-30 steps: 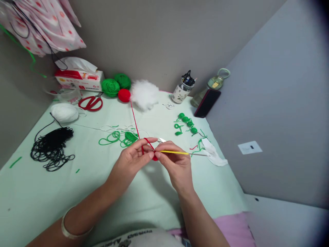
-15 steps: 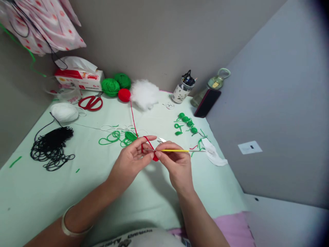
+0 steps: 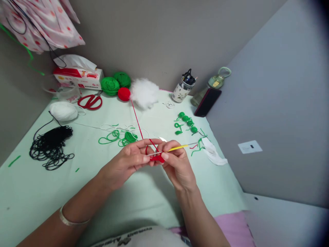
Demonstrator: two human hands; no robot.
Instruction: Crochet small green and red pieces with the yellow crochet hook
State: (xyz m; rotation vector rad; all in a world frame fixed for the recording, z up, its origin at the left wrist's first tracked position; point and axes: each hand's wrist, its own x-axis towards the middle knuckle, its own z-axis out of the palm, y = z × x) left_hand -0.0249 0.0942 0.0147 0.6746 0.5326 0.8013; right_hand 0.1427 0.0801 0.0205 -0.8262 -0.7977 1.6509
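Between my hands is a small red crochet piece [image 3: 157, 158]. My left hand [image 3: 128, 156] pinches its left end, with red yarn [image 3: 137, 120] running over the raised fingers. That strand leads back to a red yarn ball [image 3: 124, 94] at the rear of the table. My right hand [image 3: 178, 163] grips a crochet hook [image 3: 178, 148] with a yellow handle and metal ends. The hook's left tip lies across the top of the red piece, close to my left thumb. Fingers partly hide the piece, so its stitches cannot be made out.
Green yarn balls [image 3: 110, 86], white stuffing [image 3: 145, 93] and red-handled scissors [image 3: 89, 102] lie at the back. A black yarn tangle [image 3: 52, 145] is at left, loose green yarn [image 3: 130, 137] just beyond my hands. Small green pieces [image 3: 189, 123], a phone [image 3: 207, 102] and a pen jar [image 3: 180, 90] stand right.
My hands have turned slightly, and the hook now tilts up toward the right. My left thumb has shifted left along the red piece, showing more of it.
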